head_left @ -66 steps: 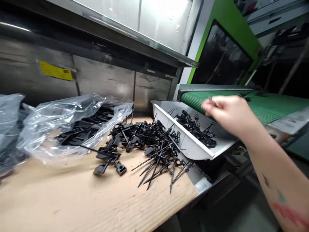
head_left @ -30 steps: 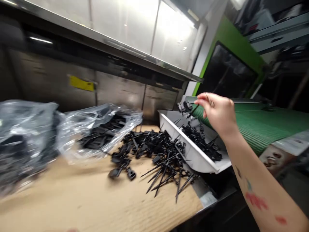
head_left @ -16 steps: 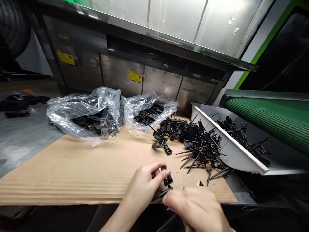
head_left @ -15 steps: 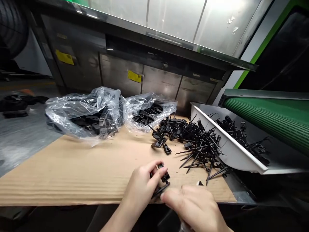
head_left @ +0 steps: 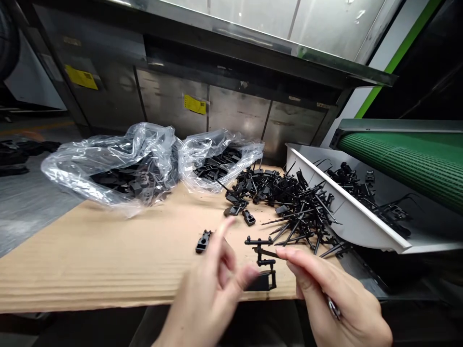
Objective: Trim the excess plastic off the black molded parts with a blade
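My left hand (head_left: 208, 284) is open and slightly blurred, its index finger pointing up and its thumb spread out. The thumb tip lies close to a flat black plastic piece (head_left: 261, 282) on the lower end of a black plastic sprue (head_left: 259, 250). My right hand (head_left: 334, 289) pinches the sprue by a thin arm between thumb and forefinger. Inside the right palm a shiny metal tool (head_left: 333, 307) shows in part; its kind is hidden. A loose black plastic clip (head_left: 203, 241) lies on the cardboard just beyond the left hand.
Cardboard (head_left: 108, 246) covers the work surface. A heap of black sprues and clips (head_left: 292, 202) lies at the right. Behind stand two clear plastic bags (head_left: 144, 132) (head_left: 202, 144) of black parts. A white chute (head_left: 347, 212) with more parts sits below a green conveyor belt (head_left: 405, 154).
A black clip now lies on the cardboard left of the sprue. My left hand has opened, and my right hand holds the sprue up, farther right. The view has shifted slightly.
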Action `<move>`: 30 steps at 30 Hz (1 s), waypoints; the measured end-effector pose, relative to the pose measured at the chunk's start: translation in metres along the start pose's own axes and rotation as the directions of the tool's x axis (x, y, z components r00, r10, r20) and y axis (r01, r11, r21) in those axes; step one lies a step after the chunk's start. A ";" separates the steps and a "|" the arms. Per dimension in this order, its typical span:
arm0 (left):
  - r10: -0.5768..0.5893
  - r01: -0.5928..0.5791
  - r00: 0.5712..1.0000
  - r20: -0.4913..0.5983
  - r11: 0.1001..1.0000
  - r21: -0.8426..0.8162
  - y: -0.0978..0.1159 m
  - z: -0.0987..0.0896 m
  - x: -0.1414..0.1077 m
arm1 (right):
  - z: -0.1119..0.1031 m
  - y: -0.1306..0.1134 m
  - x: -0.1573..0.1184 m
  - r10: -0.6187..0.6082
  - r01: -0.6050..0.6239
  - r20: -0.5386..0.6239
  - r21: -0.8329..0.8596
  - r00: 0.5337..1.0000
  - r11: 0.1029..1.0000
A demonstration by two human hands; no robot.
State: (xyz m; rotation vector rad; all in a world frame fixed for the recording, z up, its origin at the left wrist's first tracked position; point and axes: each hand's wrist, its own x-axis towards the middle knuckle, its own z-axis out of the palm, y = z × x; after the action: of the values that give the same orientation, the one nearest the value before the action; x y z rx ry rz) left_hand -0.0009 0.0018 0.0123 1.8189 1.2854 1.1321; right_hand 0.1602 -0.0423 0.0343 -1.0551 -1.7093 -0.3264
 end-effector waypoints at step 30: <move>0.321 -0.355 0.929 0.182 0.912 0.203 -0.019 0.019 -0.009 | -0.001 0.036 -0.038 0.189 0.032 0.566 -0.357 0.803 0.933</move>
State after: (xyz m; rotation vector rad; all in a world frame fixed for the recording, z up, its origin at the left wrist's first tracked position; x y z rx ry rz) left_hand 0.0076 -0.0012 -0.0146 2.3250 1.0789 1.0316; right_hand 0.1909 -0.0411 -0.0081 -1.6176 -2.2066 -0.2661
